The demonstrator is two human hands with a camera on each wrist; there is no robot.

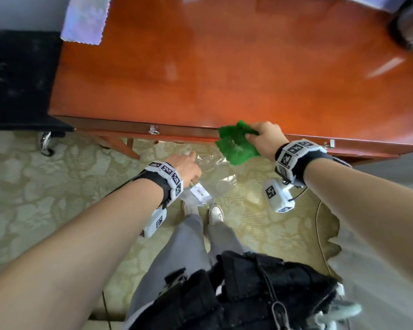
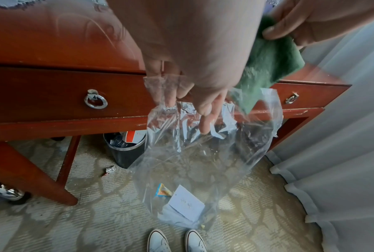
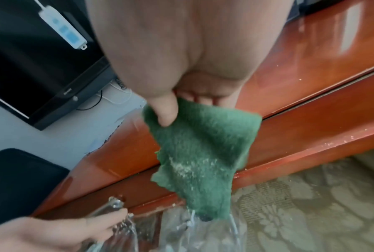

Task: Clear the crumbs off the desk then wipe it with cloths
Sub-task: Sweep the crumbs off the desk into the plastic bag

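Note:
My right hand point(image 1: 264, 136) pinches a green cloth point(image 1: 237, 145) at the desk's front edge point(image 1: 177, 133); the cloth point(image 3: 201, 153) hangs over the edge with pale crumbs stuck to it, its lower tip inside the mouth of a clear plastic bag point(image 2: 203, 162). My left hand point(image 1: 186, 166) grips the bag's rim point(image 2: 160, 95) below the desk edge and holds it open. In the bag's bottom lie a white paper slip point(image 2: 186, 202) and a small orange wrapper point(image 2: 163, 191). A few crumbs dot the desk's front rail point(image 3: 337, 141).
A pale cloth point(image 1: 85, 20) lies at the desk's back left corner. A dark round object point(image 1: 409, 25) stands at the back right. A black waste bin point(image 2: 125, 148) sits under the desk, a black chair point(image 1: 17, 79) to the left, a curtain point(image 2: 343, 136) to the right.

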